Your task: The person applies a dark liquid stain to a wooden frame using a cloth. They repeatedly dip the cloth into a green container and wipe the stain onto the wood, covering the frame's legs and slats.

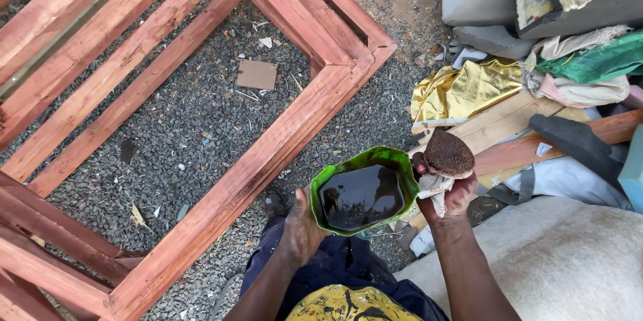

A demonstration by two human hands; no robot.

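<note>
Your left hand (301, 224) cups a cut-open green plastic container (362, 190) of dark liquid stain, its grip closed round the wall. Your right hand (450, 190) pinches a stain-soaked brown sponge wrapped in white cloth (447, 157) just beside the rim. Judged step: loading or wiping. The reddish-brown timber frame (268, 153) lies on gravel (194, 113). No labels are visible.
</note>
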